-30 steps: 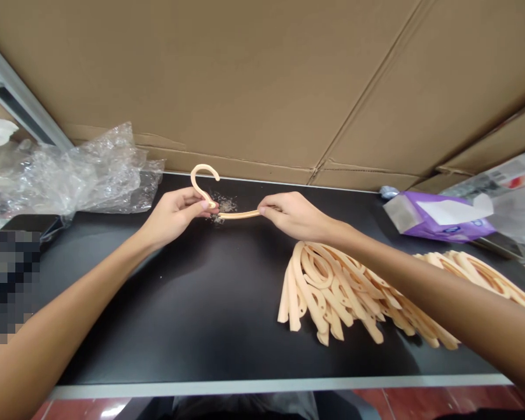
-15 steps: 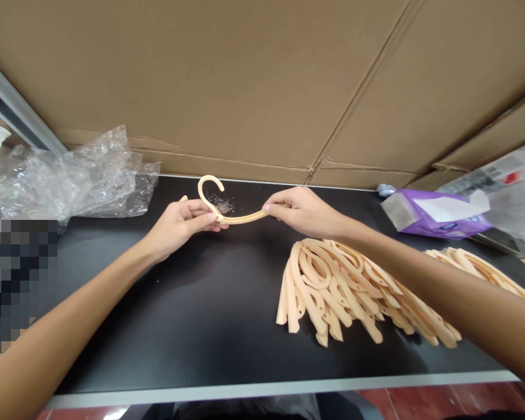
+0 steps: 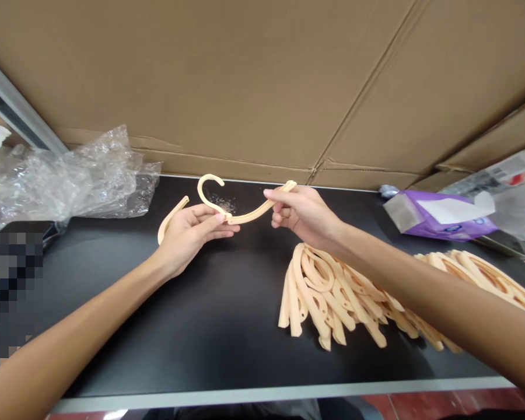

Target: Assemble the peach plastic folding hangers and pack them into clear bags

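A cream-coloured folding clothes hanger [image 3: 250, 217] is held above the black table, its hook pointing up. My left hand [image 3: 191, 233] pinches it at the joint below the hook; one arm of the hanger curves up behind this hand, partly hidden by it. Near the end of the other arm, my right hand [image 3: 304, 210] is closed around it with thumb and fingers. Both arms of the hanger bend upward. Below my right forearm lies a pile of similar hanger pieces [image 3: 332, 291], partly covered by that forearm.
Crumpled clear plastic [image 3: 100, 181] lies at the back left. A purple tissue pack [image 3: 446, 224] stands at the back right, near more cream hangers [image 3: 476, 268]. Tall cardboard [image 3: 245, 87] rises behind the black table [image 3: 179, 344]. Small pale shavings [image 3: 227, 204] lie behind the hanger.
My right hand has raised its end of the hanger, so that arm bends more steeply. The other arm now shows behind my left hand, which has shifted slightly right.
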`<move>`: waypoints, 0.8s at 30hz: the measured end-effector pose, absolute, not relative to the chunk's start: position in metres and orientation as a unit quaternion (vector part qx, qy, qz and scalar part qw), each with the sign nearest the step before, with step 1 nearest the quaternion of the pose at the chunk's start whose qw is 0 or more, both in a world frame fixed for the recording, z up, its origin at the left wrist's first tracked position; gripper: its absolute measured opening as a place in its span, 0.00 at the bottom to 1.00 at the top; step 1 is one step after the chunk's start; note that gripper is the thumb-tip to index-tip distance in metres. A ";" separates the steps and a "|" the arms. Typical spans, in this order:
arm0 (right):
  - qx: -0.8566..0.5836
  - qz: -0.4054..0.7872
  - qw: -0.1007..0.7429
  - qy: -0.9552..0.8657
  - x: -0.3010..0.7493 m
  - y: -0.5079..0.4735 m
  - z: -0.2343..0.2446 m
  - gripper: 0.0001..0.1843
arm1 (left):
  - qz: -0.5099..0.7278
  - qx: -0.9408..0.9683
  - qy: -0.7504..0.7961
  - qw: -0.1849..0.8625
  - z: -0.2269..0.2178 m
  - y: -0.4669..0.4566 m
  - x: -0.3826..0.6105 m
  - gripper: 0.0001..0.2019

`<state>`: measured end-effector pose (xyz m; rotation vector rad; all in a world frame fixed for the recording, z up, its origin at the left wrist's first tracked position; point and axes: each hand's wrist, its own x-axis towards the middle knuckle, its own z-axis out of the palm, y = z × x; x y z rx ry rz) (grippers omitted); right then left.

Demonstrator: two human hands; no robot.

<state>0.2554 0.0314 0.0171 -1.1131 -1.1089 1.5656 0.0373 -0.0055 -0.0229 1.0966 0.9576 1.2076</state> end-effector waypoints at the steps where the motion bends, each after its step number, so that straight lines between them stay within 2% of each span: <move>1: -0.449 0.632 0.444 -0.450 0.254 0.030 0.018 0.16 | 0.526 0.464 0.410 0.583 -0.023 -0.007 0.038 0.15; 8: -0.489 0.666 0.311 -0.469 0.246 0.022 0.026 0.02 | 0.528 0.460 0.399 0.592 -0.023 -0.011 0.039 0.14; 19: -0.494 0.638 0.334 -0.487 0.248 0.022 0.027 0.04 | 0.519 0.496 0.407 0.565 -0.022 -0.010 0.036 0.10; 24: -0.496 0.618 0.335 -0.509 0.247 0.020 0.029 0.05 | 0.503 0.501 0.404 0.577 -0.020 -0.010 0.035 0.12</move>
